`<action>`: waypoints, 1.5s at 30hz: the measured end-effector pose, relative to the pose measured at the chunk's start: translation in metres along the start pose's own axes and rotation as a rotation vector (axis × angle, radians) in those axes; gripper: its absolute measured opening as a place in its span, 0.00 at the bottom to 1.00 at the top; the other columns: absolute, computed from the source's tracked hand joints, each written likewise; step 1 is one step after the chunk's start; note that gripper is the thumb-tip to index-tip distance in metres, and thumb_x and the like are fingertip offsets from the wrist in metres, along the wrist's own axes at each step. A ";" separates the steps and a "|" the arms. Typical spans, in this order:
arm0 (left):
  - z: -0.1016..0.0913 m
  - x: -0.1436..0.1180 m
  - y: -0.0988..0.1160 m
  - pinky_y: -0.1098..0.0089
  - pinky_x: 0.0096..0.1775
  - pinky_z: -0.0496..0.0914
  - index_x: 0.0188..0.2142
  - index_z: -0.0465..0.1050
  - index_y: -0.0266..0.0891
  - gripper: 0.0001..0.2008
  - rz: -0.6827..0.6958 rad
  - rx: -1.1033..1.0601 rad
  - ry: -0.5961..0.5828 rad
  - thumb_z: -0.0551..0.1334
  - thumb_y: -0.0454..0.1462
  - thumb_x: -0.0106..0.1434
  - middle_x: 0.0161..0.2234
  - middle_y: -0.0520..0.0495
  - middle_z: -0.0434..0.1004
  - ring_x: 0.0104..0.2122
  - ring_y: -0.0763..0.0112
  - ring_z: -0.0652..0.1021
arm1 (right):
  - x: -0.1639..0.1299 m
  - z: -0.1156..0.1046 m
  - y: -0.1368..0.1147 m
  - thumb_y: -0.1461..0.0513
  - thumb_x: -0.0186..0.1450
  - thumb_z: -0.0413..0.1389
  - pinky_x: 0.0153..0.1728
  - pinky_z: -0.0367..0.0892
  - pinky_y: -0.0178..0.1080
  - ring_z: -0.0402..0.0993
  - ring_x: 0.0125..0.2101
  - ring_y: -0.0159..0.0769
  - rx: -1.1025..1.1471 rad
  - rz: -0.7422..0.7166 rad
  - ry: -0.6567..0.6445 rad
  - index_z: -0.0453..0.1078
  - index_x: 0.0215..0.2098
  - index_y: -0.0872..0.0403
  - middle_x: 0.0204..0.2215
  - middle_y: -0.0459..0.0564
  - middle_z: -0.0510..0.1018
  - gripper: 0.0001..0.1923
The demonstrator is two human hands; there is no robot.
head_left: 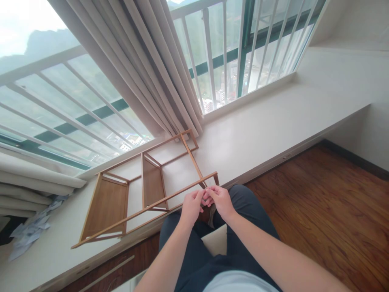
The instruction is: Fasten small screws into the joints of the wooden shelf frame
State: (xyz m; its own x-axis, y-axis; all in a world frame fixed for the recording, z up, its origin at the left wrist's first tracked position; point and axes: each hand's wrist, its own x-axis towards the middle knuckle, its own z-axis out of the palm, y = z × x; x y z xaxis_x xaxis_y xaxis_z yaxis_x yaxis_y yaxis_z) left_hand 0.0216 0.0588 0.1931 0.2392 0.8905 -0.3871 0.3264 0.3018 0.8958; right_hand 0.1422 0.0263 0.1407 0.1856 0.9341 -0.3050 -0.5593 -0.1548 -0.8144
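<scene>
A left hand (193, 202) and a right hand (221, 201) meet beside one end of a brown wooden frame (152, 182).
Both hands have curled fingers, their tips close together by the frame's end; whether they have hold of anything small, one cannot tell. The frame, slim straight rails (152, 206) with two flat, rectangular panels (106, 207), lies on a smooth white ledge (252, 125). Beyond the frame, a beige cloth curtain (136, 61) hangs in deep folds; farther behind the frame stand straight white railing bars (208, 52).
</scene>
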 end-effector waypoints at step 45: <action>-0.033 0.052 0.003 0.59 0.53 0.76 0.59 0.76 0.51 0.18 0.800 0.971 0.137 0.60 0.39 0.71 0.59 0.50 0.76 0.51 0.60 0.80 | 0.029 0.008 -0.001 0.52 0.65 0.56 0.21 0.69 0.34 0.72 0.18 0.32 -0.378 -0.226 0.100 0.76 0.32 0.54 0.24 0.47 0.80 0.14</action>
State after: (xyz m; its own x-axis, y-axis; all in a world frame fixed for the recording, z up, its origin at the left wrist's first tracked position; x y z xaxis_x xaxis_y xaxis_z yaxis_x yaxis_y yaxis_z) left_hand 0.0048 0.1173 0.1829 0.6017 0.7534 0.2651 0.6834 -0.6575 0.3174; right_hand 0.1416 0.0563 0.1366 0.3569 0.9251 -0.1299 -0.1650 -0.0744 -0.9835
